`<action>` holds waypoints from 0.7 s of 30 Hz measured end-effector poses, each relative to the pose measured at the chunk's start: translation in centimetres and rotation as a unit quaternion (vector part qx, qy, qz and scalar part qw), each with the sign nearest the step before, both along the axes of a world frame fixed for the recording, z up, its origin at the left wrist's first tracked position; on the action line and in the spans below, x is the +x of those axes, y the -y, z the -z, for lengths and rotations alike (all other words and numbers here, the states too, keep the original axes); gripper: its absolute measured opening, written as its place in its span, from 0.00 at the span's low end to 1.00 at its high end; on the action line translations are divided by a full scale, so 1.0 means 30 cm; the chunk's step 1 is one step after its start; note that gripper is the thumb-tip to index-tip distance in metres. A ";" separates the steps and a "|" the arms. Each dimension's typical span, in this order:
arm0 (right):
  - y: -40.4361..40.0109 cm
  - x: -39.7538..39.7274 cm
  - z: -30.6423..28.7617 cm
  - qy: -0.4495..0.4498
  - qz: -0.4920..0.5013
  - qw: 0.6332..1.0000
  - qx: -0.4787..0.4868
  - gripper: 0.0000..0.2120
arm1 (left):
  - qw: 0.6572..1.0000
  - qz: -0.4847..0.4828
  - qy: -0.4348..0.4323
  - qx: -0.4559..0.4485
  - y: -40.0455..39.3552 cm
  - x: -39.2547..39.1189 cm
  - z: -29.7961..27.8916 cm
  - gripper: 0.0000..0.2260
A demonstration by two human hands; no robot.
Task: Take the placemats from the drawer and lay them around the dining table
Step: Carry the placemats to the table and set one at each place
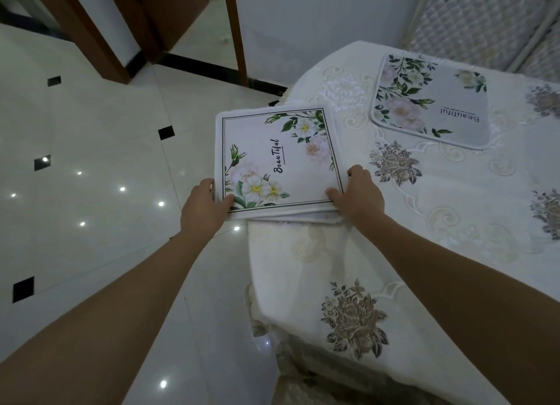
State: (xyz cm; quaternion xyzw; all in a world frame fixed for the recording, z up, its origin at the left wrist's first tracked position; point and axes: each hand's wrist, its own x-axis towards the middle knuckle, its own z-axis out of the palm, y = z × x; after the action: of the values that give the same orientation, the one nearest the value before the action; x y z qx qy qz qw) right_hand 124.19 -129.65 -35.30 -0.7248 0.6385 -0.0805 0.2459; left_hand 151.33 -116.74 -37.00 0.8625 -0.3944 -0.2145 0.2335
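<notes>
A small stack of white floral placemats (277,159) printed "Beautiful" hovers over the left edge of the dining table (454,223). My left hand (201,206) grips the stack's near left corner, thumb on top. At the near right corner my right hand (359,195) holds it the same way. Lower mats peek out under the top one along the near edge. Another floral placemat (430,101) lies flat on the table at the far side, its lettering turned away from me.
The table wears a white lace cloth with embroidered brown flowers, hanging over the near edge. Glossy white floor tiles (91,162) with black insets spread to the left. Brown door frames (239,32) stand at the back, and a patterned chair back (485,20) beyond the table.
</notes>
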 end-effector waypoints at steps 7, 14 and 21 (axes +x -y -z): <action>-0.015 -0.029 -0.006 0.091 0.049 0.995 -0.006 0.08 | 0.993 -0.076 -0.073 0.046 0.029 0.006 -0.026 0.13; -0.082 -0.069 -0.049 0.161 0.060 0.985 -0.026 0.06 | 0.994 -0.052 0.081 -0.047 0.002 -0.092 -0.102 0.09; -0.194 -0.269 -0.107 0.196 0.130 0.970 -0.060 0.04 | 0.980 -0.049 -0.105 -0.162 -0.014 -0.284 -0.202 0.06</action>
State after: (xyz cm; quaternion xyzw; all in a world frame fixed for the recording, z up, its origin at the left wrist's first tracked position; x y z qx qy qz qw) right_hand 116.13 -123.81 -32.09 -0.6192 0.6603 -0.2910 0.3097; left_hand 142.80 -116.32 -30.93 0.8044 -0.3539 -0.2259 0.4203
